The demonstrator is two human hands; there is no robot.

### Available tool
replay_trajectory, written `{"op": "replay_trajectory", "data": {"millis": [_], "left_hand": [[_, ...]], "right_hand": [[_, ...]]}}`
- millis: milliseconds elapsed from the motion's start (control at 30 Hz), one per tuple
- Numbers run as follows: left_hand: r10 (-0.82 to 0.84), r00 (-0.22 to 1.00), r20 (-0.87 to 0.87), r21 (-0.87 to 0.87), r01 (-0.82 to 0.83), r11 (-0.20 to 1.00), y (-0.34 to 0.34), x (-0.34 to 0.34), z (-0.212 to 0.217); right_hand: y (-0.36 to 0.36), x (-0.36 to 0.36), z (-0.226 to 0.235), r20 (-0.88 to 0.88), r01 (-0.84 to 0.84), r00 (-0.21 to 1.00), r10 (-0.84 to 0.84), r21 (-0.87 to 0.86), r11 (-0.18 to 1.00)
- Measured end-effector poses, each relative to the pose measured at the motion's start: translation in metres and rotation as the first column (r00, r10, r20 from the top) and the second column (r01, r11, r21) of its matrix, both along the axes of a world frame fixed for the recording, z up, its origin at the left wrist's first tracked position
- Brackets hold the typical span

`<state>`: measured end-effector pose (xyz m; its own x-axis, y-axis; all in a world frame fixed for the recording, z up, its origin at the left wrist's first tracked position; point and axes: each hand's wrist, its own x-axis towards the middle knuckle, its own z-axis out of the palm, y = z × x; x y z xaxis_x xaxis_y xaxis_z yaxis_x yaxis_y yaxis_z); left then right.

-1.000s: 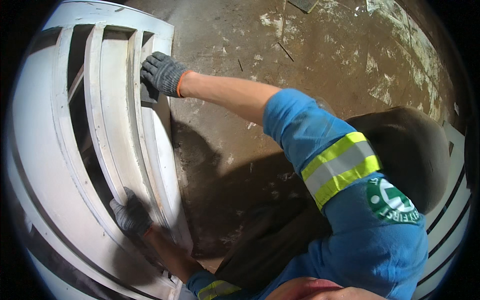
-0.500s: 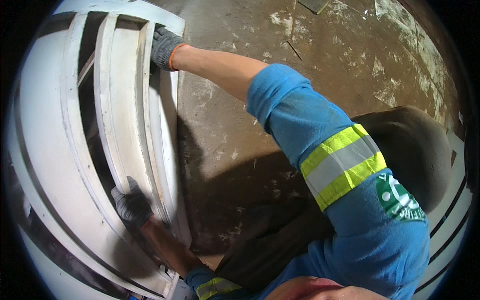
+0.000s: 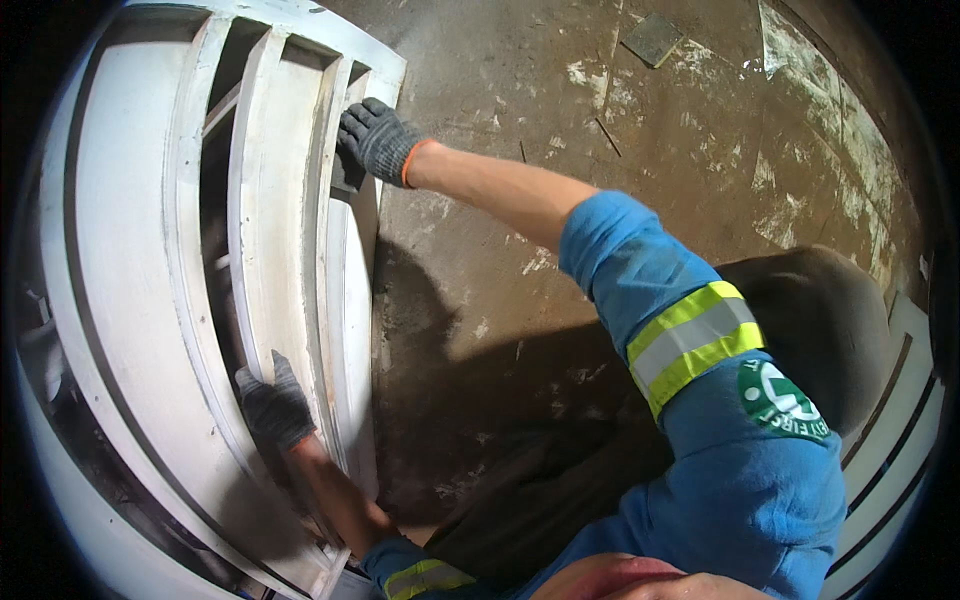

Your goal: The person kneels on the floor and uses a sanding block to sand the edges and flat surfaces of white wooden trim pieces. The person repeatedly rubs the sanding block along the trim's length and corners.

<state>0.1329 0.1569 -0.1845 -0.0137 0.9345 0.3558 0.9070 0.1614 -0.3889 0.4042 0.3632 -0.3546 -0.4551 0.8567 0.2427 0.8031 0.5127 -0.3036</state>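
A large white slatted panel [image 3: 130, 200], with long boards and dark gaps between them, fills the left side. My left hand [image 3: 276, 408], in a grey knit glove, grips the edge of a white slat [image 3: 280, 220] low on the panel; its thumb lies along the face and the other fingers are hidden in the gap. Higher up, my right hand [image 3: 382, 140] wears a grey glove with an orange cuff. Its fingers are stretched and slightly apart against the narrow edge strip near the panel's far right corner. The fingertips' contact is partly hidden.
Brown, stained floor [image 3: 520, 260] lies right of the panel, with a small dark square piece [image 3: 652, 40] and a thin stick [image 3: 608, 137] on it. My bent knee [image 3: 810, 320] is at the right. More pale slats [image 3: 900, 440] stand at the lower right edge.
My right hand has slid down along the panel's edge, toward me, and its fingers show more. My left hand stays on its slat. The whole view has shifted a little.
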Motion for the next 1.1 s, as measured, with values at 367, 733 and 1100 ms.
{"op": "replay_trajectory", "data": {"millis": [367,733,1100], "left_hand": [[0.173,0.968,0.181,-0.144,-0.148,0.978,0.005,0.021,0.015],[0.216,0.959,0.185,-0.134,-0.193,0.972,-0.006,0.021,0.021],[0.224,0.941,0.254,-0.157,-0.189,0.969,0.003,0.021,0.014]], "right_hand": [[0.005,0.010,-0.003,0.190,0.031,0.981,-0.048,0.092,0.995],[0.006,-0.004,0.014,0.168,-0.015,0.986,-0.004,0.112,0.994],[0.006,-0.001,0.002,0.239,0.003,0.970,-0.036,0.138,0.990]]}}
